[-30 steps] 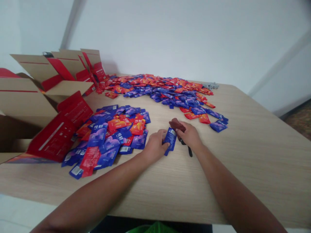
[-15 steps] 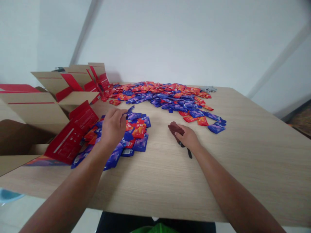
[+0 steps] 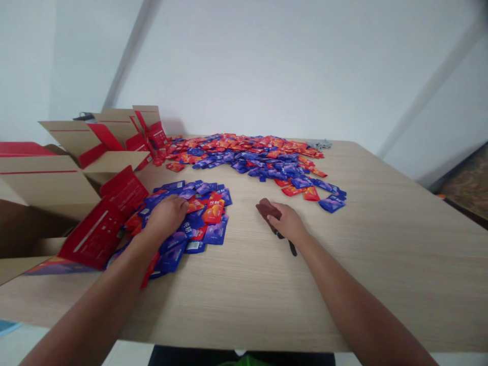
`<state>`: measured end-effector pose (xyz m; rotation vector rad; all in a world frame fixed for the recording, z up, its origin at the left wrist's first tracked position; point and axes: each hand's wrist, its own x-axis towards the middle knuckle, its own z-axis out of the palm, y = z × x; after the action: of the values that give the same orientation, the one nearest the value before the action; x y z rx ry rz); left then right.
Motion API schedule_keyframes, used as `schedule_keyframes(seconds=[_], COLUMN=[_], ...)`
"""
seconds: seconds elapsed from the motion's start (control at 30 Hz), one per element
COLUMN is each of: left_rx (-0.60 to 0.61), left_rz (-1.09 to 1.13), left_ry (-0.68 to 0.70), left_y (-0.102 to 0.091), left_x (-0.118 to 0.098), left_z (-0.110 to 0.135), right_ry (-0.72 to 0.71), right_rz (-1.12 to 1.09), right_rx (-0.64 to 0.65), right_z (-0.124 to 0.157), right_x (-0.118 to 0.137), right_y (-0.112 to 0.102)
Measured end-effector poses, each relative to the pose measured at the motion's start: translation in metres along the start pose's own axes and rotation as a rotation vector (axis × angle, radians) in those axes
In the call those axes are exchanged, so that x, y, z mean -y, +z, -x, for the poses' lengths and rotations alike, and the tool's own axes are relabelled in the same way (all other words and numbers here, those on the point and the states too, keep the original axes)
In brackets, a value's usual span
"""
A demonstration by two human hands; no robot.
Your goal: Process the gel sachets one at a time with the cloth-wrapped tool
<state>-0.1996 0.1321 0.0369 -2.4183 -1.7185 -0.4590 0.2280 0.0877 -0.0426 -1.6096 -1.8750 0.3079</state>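
Observation:
My left hand (image 3: 168, 216) rests on the near pile of small blue and red-orange packets (image 3: 215, 231), at the left of the table. Its fingers are curled and closed; what they grip, if anything, is hidden under the hand. To the right, my right hand (image 3: 288, 222) is closed round a flat brown thing (image 3: 270, 209) with a dark strap-like end (image 3: 293, 248) hanging below the palm. I cannot make out its exact kind. Beside the near pile stands an open red cardboard box (image 3: 89, 239), its printed flap leaning toward the packets.
A long heap of blue and red packets (image 3: 244, 152) runs along the table's back by the wall. Loose blue packets (image 3: 332, 203) lie at its right end. More open boxes (image 3: 114, 122) stand at the back left. A grey cloth-like item (image 3: 320, 144) lies at the back.
My left hand has come down from above the near pile onto the packets. A blue packet that was at its fingertips no longer shows there. My right hand keeps its hold; the view has shifted slightly.

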Motion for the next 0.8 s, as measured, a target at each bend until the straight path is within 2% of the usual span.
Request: schedule_keyframes(seconds=[0.1,0.13,0.2,0.3,0.4,0.5,0.63,0.73,0.8], left_rx=[-0.096,-0.124,-0.103,-0.023,0.039,-0.007,-0.017,-0.003,-0.004], left_rz=[0.138,0.221,0.377,0.574,0.673,0.749,0.878,0.913,0.923], left_ry=[0.018,0.019,0.069,0.152,0.231,0.193,0.122,0.118,0.111], left_y=[-0.009,-0.01,-0.007,0.01,0.033,0.051,0.065,0.07,0.071], left_x=[-0.036,-0.054,-0.098,-0.164,-0.207,-0.218,-0.21,-0.207,-0.207], left_z=[-0.01,-0.012,-0.013,-0.01,-0.001,0.009,0.019,0.02,0.019], right_ry=[-0.071,-0.109,-0.17,-0.206,-0.209,-0.203,-0.118,0.044,0.098], right_rz=[-0.024,-0.035,-0.043,-0.021,0.003,-0.056,-0.263,-0.285,-0.143], right_rx=[0.057,0.088,0.131,0.19,0.261,0.309,0.354,0.249,0.134], right_z=[0.004,0.005,0.008,0.011,0.011,0.011,0.012,0.004,-0.009], right_x=[0.011,0.016,0.025,0.034,0.037,0.037,0.034,0.026,0.014], right_y=[-0.002,-0.003,-0.006,-0.01,-0.016,-0.025,-0.032,-0.027,-0.024])
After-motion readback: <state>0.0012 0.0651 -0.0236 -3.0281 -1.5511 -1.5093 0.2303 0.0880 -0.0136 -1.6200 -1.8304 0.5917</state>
